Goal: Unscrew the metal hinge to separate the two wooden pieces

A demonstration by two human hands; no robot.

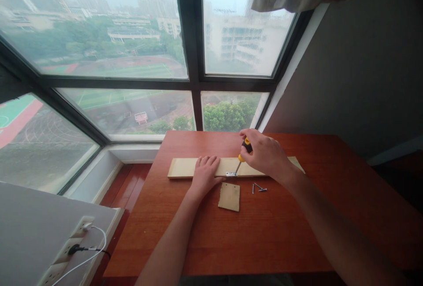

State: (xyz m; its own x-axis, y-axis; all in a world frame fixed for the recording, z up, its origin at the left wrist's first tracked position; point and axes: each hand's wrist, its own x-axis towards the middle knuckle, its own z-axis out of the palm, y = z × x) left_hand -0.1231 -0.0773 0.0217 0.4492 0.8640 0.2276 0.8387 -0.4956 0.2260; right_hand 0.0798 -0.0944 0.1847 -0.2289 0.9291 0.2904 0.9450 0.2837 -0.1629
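A long pale wooden board (185,167) lies across the reddish-brown table (264,233). My left hand (204,175) rests flat on the board, fingers spread, pressing it down. My right hand (264,154) is closed round a screwdriver (243,150) with a yellow and black handle. Its shaft slants down to a small metal bracket (230,173) at the board's near edge. A small square piece of wood (229,196) lies on the table just below the bracket. Loose screws (258,187) lie to its right.
Large windows stand beyond the table's far edge. A grey wall runs along the right. At lower left a white power strip (71,246) with plugged cables sits on a grey surface. Red wooden floor shows left of the table.
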